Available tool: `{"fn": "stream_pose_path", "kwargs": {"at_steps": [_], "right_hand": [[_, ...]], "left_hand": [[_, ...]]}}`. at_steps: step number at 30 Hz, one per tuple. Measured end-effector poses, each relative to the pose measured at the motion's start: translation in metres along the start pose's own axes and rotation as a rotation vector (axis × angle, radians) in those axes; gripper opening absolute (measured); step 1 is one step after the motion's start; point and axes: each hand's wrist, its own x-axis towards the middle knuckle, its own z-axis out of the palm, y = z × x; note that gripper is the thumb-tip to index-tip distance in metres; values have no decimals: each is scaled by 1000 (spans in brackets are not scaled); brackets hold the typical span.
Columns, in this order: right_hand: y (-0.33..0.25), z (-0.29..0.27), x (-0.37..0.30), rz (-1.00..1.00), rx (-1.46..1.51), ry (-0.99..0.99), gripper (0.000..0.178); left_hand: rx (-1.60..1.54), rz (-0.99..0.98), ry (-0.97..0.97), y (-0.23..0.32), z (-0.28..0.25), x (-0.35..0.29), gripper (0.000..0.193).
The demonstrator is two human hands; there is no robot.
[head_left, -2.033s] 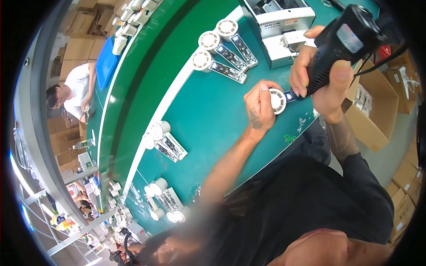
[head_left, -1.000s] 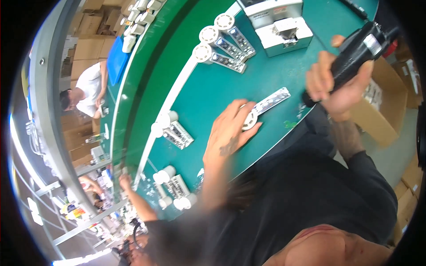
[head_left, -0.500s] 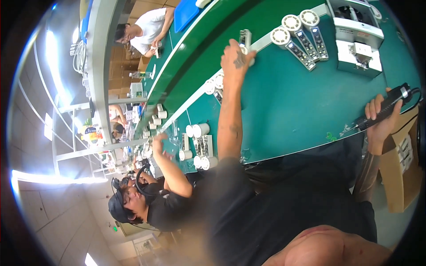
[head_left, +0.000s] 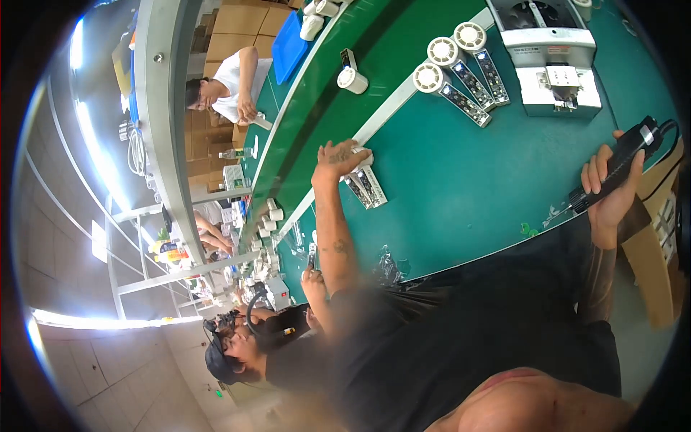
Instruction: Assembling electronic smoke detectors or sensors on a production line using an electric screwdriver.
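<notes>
My right hand (head_left: 612, 180) is wrapped around a black electric screwdriver (head_left: 622, 167) with a cord, its bit angled down left over the table's near edge. My left hand (head_left: 338, 162) reaches over two white round-headed devices (head_left: 371, 189), thumb and fingers apart at their round ends. Their open handles show circuit boards. Whether the fingertips touch them is partly hidden. Three more devices of this kind (head_left: 461, 79) lie fanned out on the green table, slotted round caps facing up. Another device (head_left: 352, 79) lies alone on the green strip beyond the pale rail.
A grey-white machine (head_left: 551, 57) stands at the far right. Crumpled clear plastic (head_left: 389, 265) lies near the table edge. At right is an open cardboard box (head_left: 648, 266). A co-worker in black (head_left: 288, 353) sits close on my left; another in white (head_left: 241, 86) works across, near a blue tray (head_left: 289, 47).
My left hand has let go of a device on the far green strip and moved back left to the pair of devices. The view has shifted; my right hand keeps the screwdriver.
</notes>
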Motion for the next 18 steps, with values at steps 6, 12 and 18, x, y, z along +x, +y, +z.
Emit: {"fn": "stream_pose_path", "kwargs": {"at_steps": [6, 12, 18], "right_hand": [[-1, 6, 6, 51, 1, 21, 53], [1, 18, 1, 82, -106, 138, 53], [4, 16, 5, 48, -104, 124, 51]], "left_hand": [[-41, 168, 266, 15, 5, -22, 61], [-149, 148, 36, 102, -7, -59, 53], [-368, 367, -52, 204, -10, -110, 58]]}}
